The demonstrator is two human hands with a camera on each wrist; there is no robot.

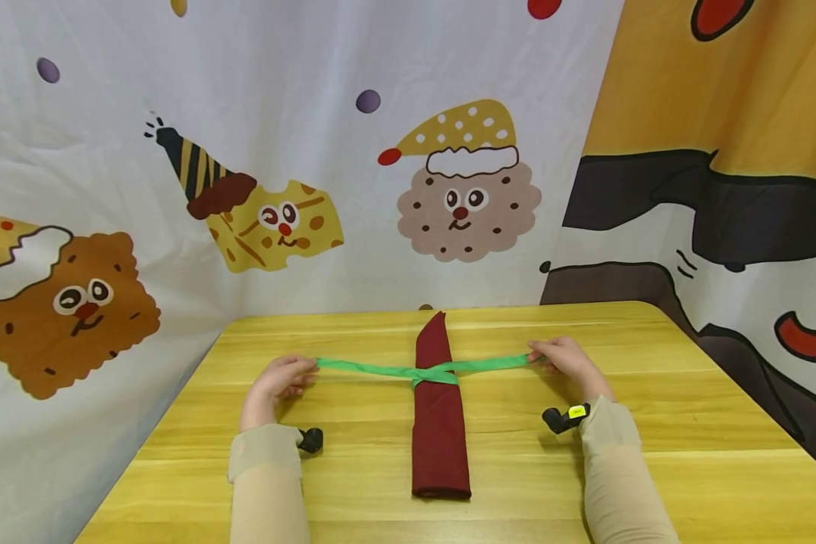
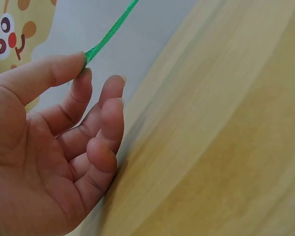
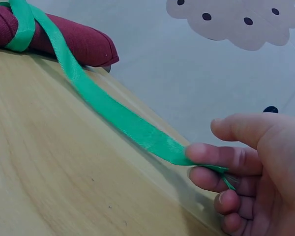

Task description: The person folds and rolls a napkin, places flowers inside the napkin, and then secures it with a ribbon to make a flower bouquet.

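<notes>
A dark red folded cloth [image 1: 440,438] lies lengthwise on the table, its far end pointed. Around its upper half passes a green ribbon [image 1: 367,369], crossed over itself on top, with one end running out to each side. My left hand [image 1: 283,380] pinches the left end between thumb and index finger; in the left wrist view the other fingers [image 2: 105,142] are loosely bent. On the other side my right hand [image 1: 566,364] holds the right end. The right wrist view shows that ribbon end [image 3: 137,132] caught between two fingers, its frayed tip sticking out, the thumb lifted off.
The wooden table [image 1: 340,499] extends under both forearms. Behind it hangs a white curtain [image 1: 299,75] printed with cartoon food figures, and a yellow and black patterned part [image 1: 721,151] is at the right. A small black camera is on each wrist.
</notes>
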